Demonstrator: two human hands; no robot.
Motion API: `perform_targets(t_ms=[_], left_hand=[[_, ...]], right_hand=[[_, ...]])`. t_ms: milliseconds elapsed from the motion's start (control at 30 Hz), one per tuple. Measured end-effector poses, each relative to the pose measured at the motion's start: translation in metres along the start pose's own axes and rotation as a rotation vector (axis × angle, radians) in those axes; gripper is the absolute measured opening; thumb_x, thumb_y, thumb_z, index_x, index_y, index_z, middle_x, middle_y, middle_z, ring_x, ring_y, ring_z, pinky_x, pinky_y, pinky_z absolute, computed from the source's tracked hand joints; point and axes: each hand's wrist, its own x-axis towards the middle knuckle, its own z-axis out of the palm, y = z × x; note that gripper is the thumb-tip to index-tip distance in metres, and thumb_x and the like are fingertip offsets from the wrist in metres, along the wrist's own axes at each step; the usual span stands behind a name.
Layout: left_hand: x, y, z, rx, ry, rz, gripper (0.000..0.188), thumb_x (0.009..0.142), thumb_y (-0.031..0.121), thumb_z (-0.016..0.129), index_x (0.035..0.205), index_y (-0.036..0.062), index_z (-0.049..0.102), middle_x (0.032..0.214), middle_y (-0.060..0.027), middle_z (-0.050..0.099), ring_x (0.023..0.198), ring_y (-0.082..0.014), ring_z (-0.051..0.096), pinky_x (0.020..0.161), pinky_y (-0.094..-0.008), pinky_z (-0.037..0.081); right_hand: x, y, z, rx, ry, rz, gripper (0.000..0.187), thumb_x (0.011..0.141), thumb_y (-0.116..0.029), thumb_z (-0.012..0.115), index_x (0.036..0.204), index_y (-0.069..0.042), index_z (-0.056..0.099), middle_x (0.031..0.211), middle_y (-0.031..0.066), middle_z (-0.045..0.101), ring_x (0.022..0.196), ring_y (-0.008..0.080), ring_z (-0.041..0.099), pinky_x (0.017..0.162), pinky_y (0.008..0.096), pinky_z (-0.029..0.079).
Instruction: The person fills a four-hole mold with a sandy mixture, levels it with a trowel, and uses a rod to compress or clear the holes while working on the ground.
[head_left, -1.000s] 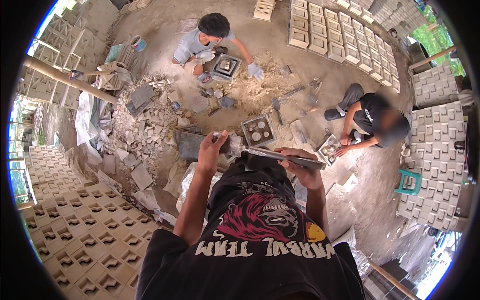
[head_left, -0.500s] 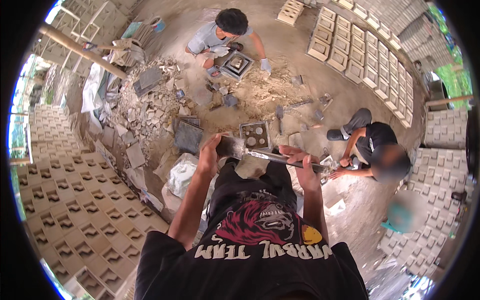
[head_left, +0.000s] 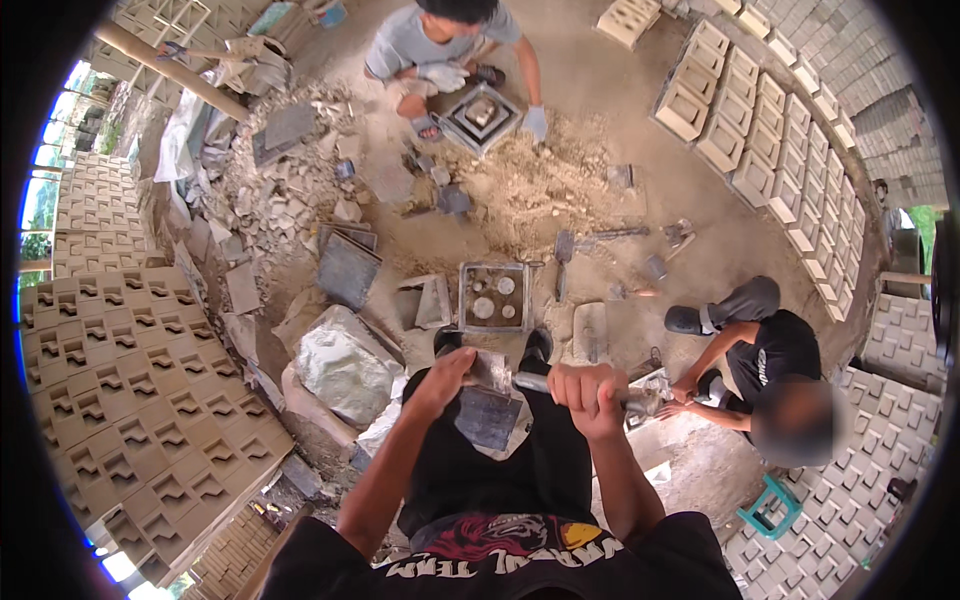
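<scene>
Above my thighs I hold a tool with a flat grey metal head (head_left: 490, 370) and a dark rod handle (head_left: 532, 381). My left hand (head_left: 445, 380) is closed on the edge of the head. My right hand (head_left: 590, 395) is wrapped in a fist round the handle. The handle's far end overlaps the other worker's area, so where it stops is unclear. Below the head, a dark square plate (head_left: 488, 420) shows between my legs. Just beyond my feet lies a square metal mould frame (head_left: 463, 300) with several round pieces inside.
A gloved person (head_left: 425, 45) squats at the far side by a square mould (head_left: 480, 140). Another person (head_left: 790, 350) crouches close on my right. A pale sack (head_left: 350, 365) and rubble (head_left: 280, 205) lie left. Rows of blocks (head_left: 740, 110) stand right; a teal stool (head_left: 770, 507) stands nearer.
The view has shifted, bringing the dark plate into sight. My hands and the tool sit lower in the picture. My right hand's fingers, looser before, have closed round the handle.
</scene>
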Motion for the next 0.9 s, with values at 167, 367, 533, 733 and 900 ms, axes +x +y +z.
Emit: perform_targets(t_ms=[167, 367, 533, 733, 900], left_hand=[[0.151, -0.076, -0.076, 0.244, 0.214, 0.356, 0.038, 0.099, 0.036, 0.047, 0.121, 0.0065, 0.059, 0.11, -0.0054, 0.065, 0.098, -0.0164, 0.061, 0.084, -0.0326, 0.046], [0.248, -0.09, -0.078, 0.259, 0.06, 0.386, 0.037, 0.1, 0.033, 0.047, 0.12, 0.0029, 0.057, 0.112, -0.0081, 0.065, 0.105, -0.0177, 0.061, 0.091, -0.0326, 0.045], [0.229, -0.123, -0.079, 0.825, -0.015, 0.328, 0.041, 0.099, 0.035, 0.049, 0.124, 0.0033, 0.056, 0.122, -0.0143, 0.062, 0.111, -0.0273, 0.06, 0.097, -0.0384, 0.043], [0.183, -0.104, -0.084, 1.304, 0.043, 0.378, 0.05, 0.095, 0.042, 0.053, 0.128, 0.004, 0.053, 0.126, -0.0195, 0.058, 0.118, -0.0385, 0.053, 0.1, -0.0431, 0.041], [0.165, -0.087, -0.074, 1.299, 0.046, 0.551, 0.057, 0.095, 0.046, 0.052, 0.133, 0.0031, 0.048, 0.126, -0.0223, 0.056, 0.122, -0.0373, 0.049, 0.102, -0.0436, 0.039]], right_hand=[[-0.009, 0.169, -0.13, -0.238, 0.255, 0.172, 0.052, 0.097, -0.033, 0.054, 0.058, -0.006, 0.035, 0.053, -0.001, 0.036, 0.05, 0.0107, 0.032, 0.05, 0.0284, 0.026], [-0.037, 0.285, -0.245, -0.452, 0.308, 0.175, 0.042, 0.095, -0.026, 0.055, 0.063, -0.003, 0.044, 0.057, -0.0027, 0.038, 0.054, 0.0064, 0.033, 0.048, 0.0278, 0.025], [-0.069, 0.313, -0.272, -0.529, 0.29, 0.25, 0.043, 0.094, -0.021, 0.054, 0.058, -0.004, 0.036, 0.057, -0.0019, 0.039, 0.053, 0.0075, 0.032, 0.05, 0.0273, 0.025], [-0.079, 0.339, -0.265, -0.448, 0.453, 0.189, 0.052, 0.101, -0.025, 0.049, 0.055, -0.008, 0.032, 0.053, -0.0027, 0.034, 0.051, 0.0078, 0.028, 0.048, 0.0278, 0.023], [-0.081, 0.347, -0.274, -0.521, 0.478, 0.157, 0.054, 0.102, -0.03, 0.048, 0.053, -0.012, 0.034, 0.05, -0.0041, 0.032, 0.048, 0.0075, 0.027, 0.048, 0.0271, 0.023]])
